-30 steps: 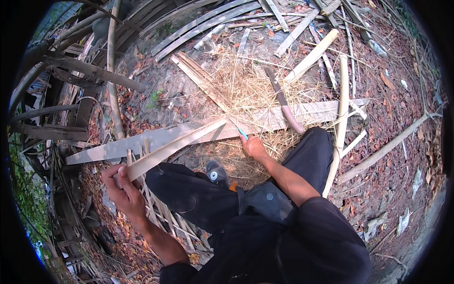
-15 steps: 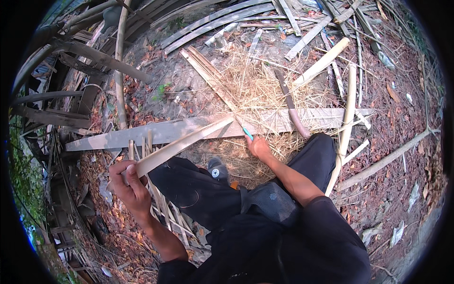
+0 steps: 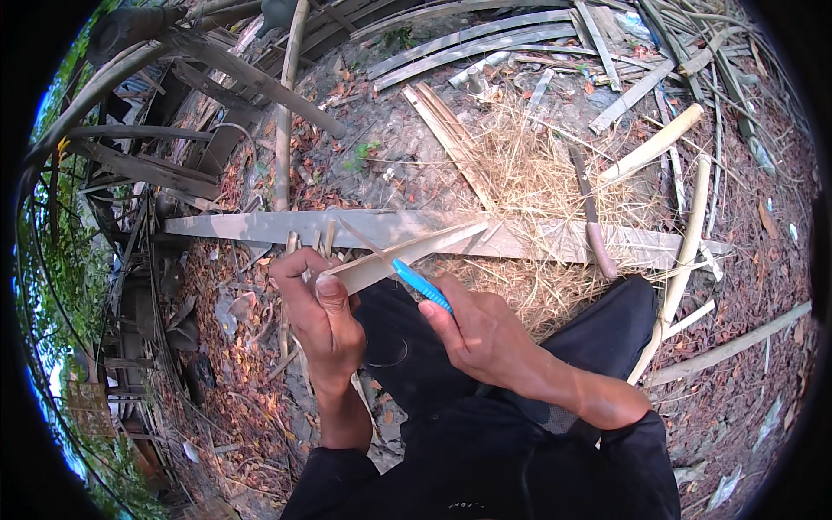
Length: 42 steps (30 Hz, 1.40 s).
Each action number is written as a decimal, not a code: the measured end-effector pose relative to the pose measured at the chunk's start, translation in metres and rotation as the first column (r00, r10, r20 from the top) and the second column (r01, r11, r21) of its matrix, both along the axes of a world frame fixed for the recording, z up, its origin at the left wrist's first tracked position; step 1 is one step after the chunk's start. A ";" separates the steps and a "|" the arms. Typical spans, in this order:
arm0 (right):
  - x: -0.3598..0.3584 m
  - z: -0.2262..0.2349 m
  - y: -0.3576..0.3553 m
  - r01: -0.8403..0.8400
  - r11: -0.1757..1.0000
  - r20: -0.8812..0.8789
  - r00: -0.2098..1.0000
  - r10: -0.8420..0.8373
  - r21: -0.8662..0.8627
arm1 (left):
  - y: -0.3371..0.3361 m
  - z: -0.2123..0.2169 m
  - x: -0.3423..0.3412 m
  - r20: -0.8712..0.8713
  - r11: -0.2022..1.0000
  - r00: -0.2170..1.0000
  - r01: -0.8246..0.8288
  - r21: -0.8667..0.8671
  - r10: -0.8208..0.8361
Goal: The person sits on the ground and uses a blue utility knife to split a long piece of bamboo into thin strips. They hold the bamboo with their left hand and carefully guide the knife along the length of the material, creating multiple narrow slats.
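Note:
My left hand (image 3: 322,316) grips the near end of a pale, flat wooden strip (image 3: 433,246), thumb on top and fingers curled beneath. The strip slants away to the right, its far end over a long grey plank (image 3: 260,227) on the ground. In my right hand (image 3: 490,338) is a knife with a bright blue handle (image 3: 422,286). Its thin blade crosses the strip close to my left fingers and points up and left. Whether the edge bites into the wood I cannot tell.
Across the plank's right part lies a machete (image 3: 598,243) with a dark blade and brown handle. Straw-like shavings (image 3: 542,173) are heaped around it. Split strips (image 3: 451,143), peeled poles (image 3: 654,143) and old boards lie farther out. A wooden frame (image 3: 260,82) stands at left.
My right hand has brought the knife from the strip's far end back toward my left hand. The view has shifted, and the strip now slopes less steeply.

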State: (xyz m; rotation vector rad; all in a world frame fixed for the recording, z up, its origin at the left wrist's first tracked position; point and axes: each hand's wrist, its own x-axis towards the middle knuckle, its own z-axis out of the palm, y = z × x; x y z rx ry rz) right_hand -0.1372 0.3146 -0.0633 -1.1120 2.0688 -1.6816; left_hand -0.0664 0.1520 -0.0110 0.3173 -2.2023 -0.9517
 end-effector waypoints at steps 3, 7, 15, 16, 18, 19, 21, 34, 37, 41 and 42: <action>0.003 0.018 0.005 -0.049 0.999 0.035 0.998 0.048 0.021 | 0.001 -0.001 0.000 -0.013 0.998 0.998 0.066 -0.018 -0.066; 0.002 0.035 0.019 -0.065 0.996 0.034 0.997 0.063 0.056 | 0.005 0.000 0.001 -0.045 0.992 0.992 0.123 0.031 -0.122; -0.006 -0.004 0.023 0.041 0.972 -0.007 0.999 -0.041 0.229 | 0.007 0.001 -0.001 0.000 0.999 0.999 0.036 0.014 -0.036; -0.003 0.012 0.025 0.023 0.982 0.003 1.000 -0.024 0.185 | 0.008 0.001 0.001 -0.003 1.000 1.000 0.019 0.010 -0.019; 0.004 0.046 0.030 -0.021 0.997 0.012 1.000 0.021 0.074 | 0.012 0.003 0.000 -0.006 1.000 1.000 -0.004 0.019 0.004; 0.007 0.048 0.027 -0.026 0.996 0.017 1.000 0.025 0.085 | 0.018 0.009 -0.004 -0.006 0.999 1.000 -0.009 0.033 0.009; 0.010 0.051 0.023 -0.035 0.994 0.025 0.999 0.032 0.108 | 0.026 0.013 -0.007 0.004 0.998 0.999 -0.037 0.049 0.037; 0.000 0.033 0.033 0.022 0.967 0.041 0.999 -0.034 0.256 | 0.031 0.011 -0.009 -0.004 0.997 0.998 -0.056 0.044 0.056; 0.010 0.052 0.030 -0.031 0.994 0.075 0.997 0.023 0.104 | 0.029 0.008 -0.010 0.000 0.998 1.000 -0.003 0.065 0.003; -0.006 0.006 0.029 0.115 0.944 -0.015 0.993 -0.116 0.310 | 0.030 0.011 -0.009 0.020 0.998 0.999 -0.040 0.057 0.039; -0.008 0.006 0.028 0.114 0.950 -0.015 0.993 -0.115 0.291 | 0.030 0.010 -0.007 0.010 0.997 1.000 -0.030 0.067 0.030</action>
